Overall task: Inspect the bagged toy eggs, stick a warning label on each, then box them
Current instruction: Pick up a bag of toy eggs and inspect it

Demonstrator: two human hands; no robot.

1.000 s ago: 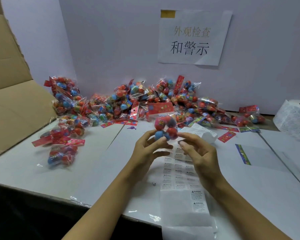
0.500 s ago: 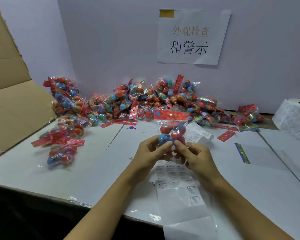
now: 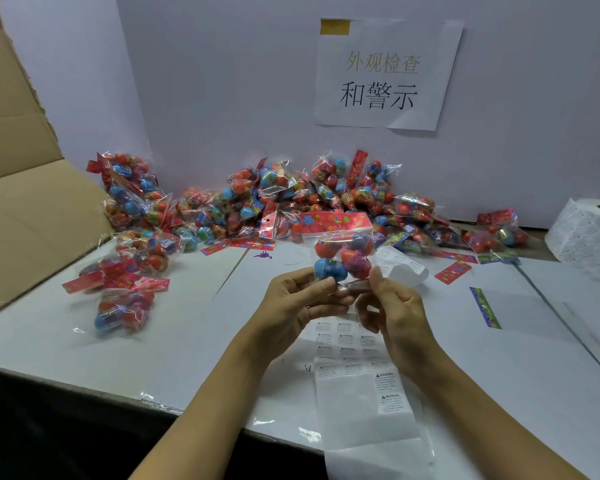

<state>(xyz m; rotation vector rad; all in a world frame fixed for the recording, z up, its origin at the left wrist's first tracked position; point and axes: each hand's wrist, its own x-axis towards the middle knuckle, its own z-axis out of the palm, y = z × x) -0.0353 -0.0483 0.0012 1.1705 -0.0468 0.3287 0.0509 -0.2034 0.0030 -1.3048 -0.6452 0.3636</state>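
A clear bag of toy eggs (image 3: 343,252), with a red printed header card on top, is held upright above the table's middle. My left hand (image 3: 297,303) pinches its lower left corner under a blue egg. My right hand (image 3: 392,310) holds the lower right edge, thumb beside a red egg. A strip of warning labels (image 3: 364,382) lies flat under my hands, running toward me. A big pile of bagged eggs (image 3: 291,202) lines the back wall. An open cardboard box (image 3: 21,202) stands at the left.
Three bagged egg packs (image 3: 125,292) lie at the left of the white table (image 3: 516,358). A label roll (image 3: 589,230) stands at the far right. Loose header cards (image 3: 452,271) and a flat empty bag (image 3: 506,306) lie right of my hands. A paper sign (image 3: 385,74) hangs on the wall.
The bag has turned upright in my hands, its red header card now on top and facing me. Both hands drew closer together under it.
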